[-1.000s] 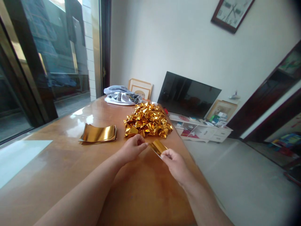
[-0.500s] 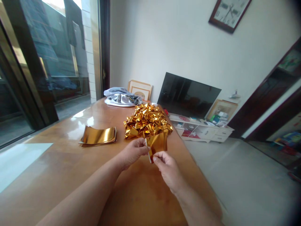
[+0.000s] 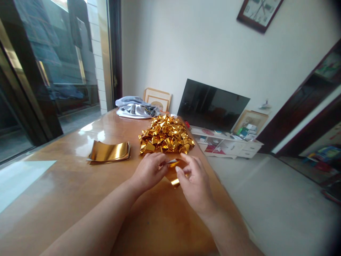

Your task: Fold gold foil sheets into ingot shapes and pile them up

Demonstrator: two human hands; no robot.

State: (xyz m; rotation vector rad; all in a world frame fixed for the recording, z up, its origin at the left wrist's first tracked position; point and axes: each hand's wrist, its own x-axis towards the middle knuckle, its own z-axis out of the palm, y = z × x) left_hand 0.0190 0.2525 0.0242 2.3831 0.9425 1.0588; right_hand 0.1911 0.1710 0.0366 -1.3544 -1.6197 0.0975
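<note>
We've got both hands at centre frame over the wooden table (image 3: 66, 199). Left hand (image 3: 147, 172) and right hand (image 3: 193, 183) meet on one gold foil sheet (image 3: 174, 173), held just above the tabletop. Left fingertips pinch its upper edge; right thumb and forefinger pinch the same sheet from the right, other right fingers loosely spread. Most of the sheet is hidden behind the hands (only a strip between them and a corner below show).

Just beyond the hands, upper centre: pile of folded gold foil pieces (image 3: 165, 138), near but apart from the sheet. Left of centre: flat stack of gold foil sheets (image 3: 108, 152), well apart from the left hand. Far end of table: crumpled grey cloth (image 3: 134, 107), picture frame (image 3: 157, 99) behind it.

Right of the table: dark TV (image 3: 213, 106) on a low white cabinet (image 3: 226, 145). Wall clock (image 3: 259, 12) upper right. Glass door (image 3: 50, 64) upper left.
</note>
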